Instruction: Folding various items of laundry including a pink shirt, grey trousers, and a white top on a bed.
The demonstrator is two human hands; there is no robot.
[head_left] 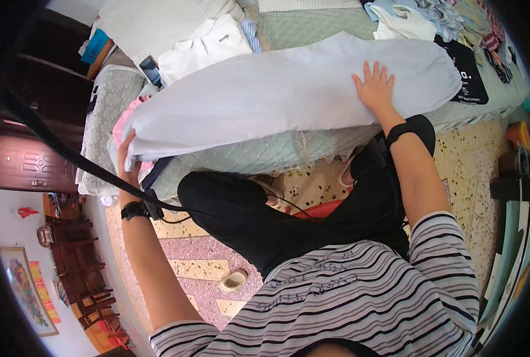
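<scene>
While most of the bed (312, 27) is covered by clothing, its green quilted cover is left showing in a patch beyond the middle and in a strip along the near side. Across it a long pale grey-blue garment (265, 95) is laid out lengthwise, its narrow gathered end pointed right and its broader end brought to the bed's left part. Its near edge is bordered by the quilted strip, and its surface is mostly smooth. On the near side, room is limited by the person's bent legs (229, 196), by which the speckled floor (467, 157) is partly hidden. On the far left, the garment is closely bordered by a white collared shirt (205, 50); at the gathered end, a black printed cloth (470, 71) is partly covered. By the left end, pink cloth (120, 128) is exposed. The right hand (375, 88) is laid flat on the garment, its fingers spread wide. The left hand (126, 154) is placed at the garment's left edge, fingers extended; whether fabric is pinched cannot be told.
</scene>
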